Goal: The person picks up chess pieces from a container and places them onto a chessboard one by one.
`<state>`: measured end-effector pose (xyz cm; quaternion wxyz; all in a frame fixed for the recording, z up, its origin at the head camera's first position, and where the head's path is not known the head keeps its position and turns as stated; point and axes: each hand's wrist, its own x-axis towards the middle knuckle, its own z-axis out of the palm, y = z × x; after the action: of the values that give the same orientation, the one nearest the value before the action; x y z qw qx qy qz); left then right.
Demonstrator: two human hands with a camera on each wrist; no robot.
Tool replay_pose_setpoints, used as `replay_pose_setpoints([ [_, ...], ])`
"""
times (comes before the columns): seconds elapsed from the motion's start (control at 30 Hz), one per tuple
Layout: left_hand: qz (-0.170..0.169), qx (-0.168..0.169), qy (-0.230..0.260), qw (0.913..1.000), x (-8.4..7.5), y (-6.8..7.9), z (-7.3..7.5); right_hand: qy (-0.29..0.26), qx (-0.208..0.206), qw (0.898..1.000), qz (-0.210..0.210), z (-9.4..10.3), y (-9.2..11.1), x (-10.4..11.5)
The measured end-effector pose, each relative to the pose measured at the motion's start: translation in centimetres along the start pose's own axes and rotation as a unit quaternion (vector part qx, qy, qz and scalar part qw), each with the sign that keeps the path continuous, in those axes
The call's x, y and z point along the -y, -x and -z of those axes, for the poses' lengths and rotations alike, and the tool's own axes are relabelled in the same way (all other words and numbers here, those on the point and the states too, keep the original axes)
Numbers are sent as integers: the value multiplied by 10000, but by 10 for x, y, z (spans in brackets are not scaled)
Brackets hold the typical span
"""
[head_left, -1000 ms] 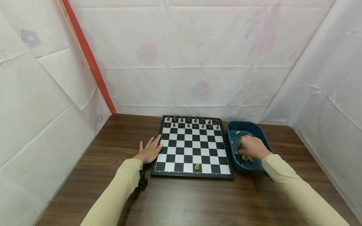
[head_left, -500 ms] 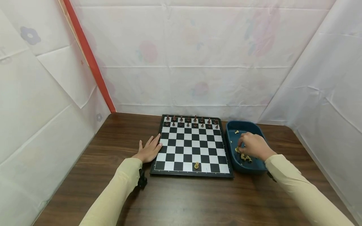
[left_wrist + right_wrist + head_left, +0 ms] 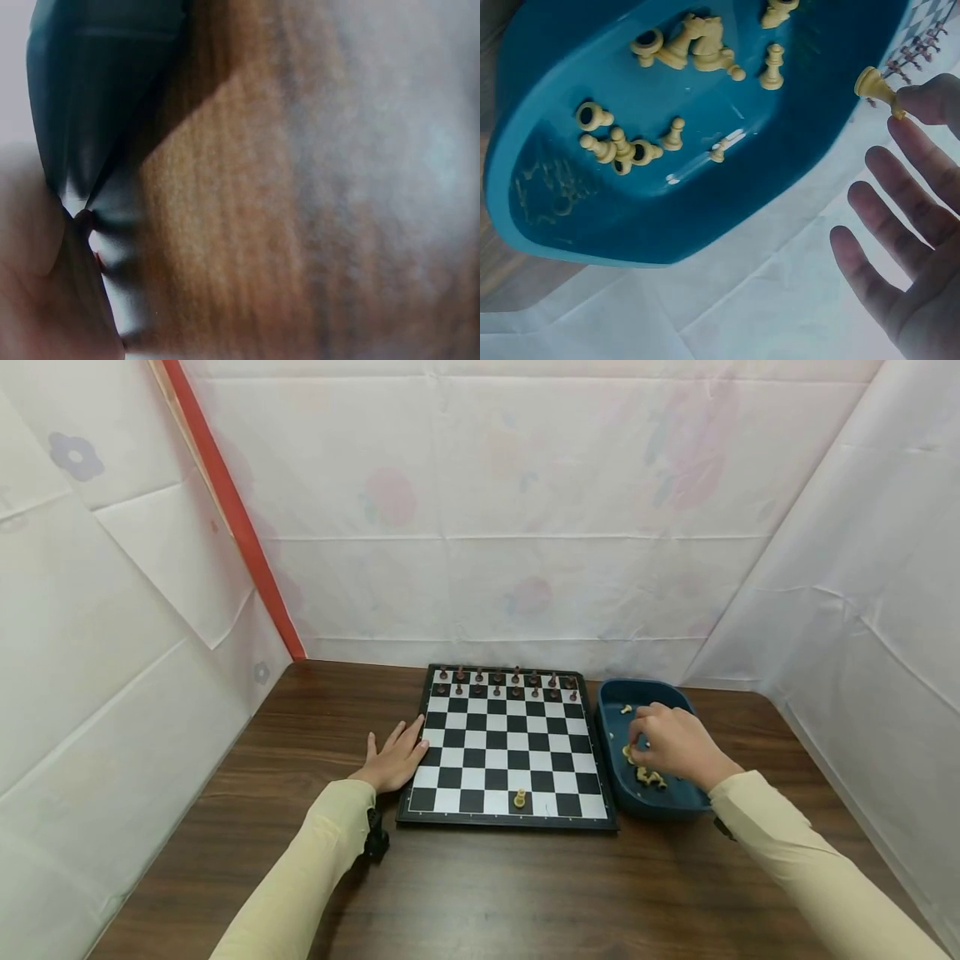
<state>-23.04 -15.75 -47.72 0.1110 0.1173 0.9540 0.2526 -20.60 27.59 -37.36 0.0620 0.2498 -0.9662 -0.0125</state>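
Note:
My right hand (image 3: 678,745) is above the blue tub (image 3: 660,810), pinching a yellow chess piece (image 3: 876,86) between thumb and forefinger. The piece hangs tilted, base outward, its head covered by the fingertips; the other fingers spread apart. Inside the tub lie several more yellow chess pieces (image 3: 673,135), some on their sides. My left hand (image 3: 392,762) rests with spread fingers at the left edge of the chessboard (image 3: 495,739). One yellow chess piece (image 3: 520,798) stands on the board's nearest row. Two rows of dark red chess pieces (image 3: 516,692) fill the far side.
The tub stands directly right of the board on a brown wooden table (image 3: 480,893). White patterned sheeting (image 3: 465,585) closes off the back and both sides. A red strip (image 3: 232,514) runs down the back left corner.
My right hand has lifted slightly from the pieces in the tub and shifted a little right, with a yellow chess piece in its fingertips. The left hand stays in place.

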Motion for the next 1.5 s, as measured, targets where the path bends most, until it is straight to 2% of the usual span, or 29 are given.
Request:
replay_pose_setpoints([
  [0.33,42,-7,-65,10000,1,-1,1,-327,-137,9990,270,9,4,22],
  [0.53,24,-21,-68,10000,0,0,0,-500,-107,9974,517,4,8,36],
  [0.67,19,-17,-58,10000,0,0,0,-476,-34,9975,527,-2,10,43],
  [1.0,39,35,-67,10000,0,0,0,-585,53,9947,849,-17,10,48],
  [1.17,39,47,-24,10000,0,0,0,-597,191,9944,851,-25,13,50],
  [1.5,118,42,-59,9999,0,-2,0,-547,94,9933,1014,-35,14,51],
])
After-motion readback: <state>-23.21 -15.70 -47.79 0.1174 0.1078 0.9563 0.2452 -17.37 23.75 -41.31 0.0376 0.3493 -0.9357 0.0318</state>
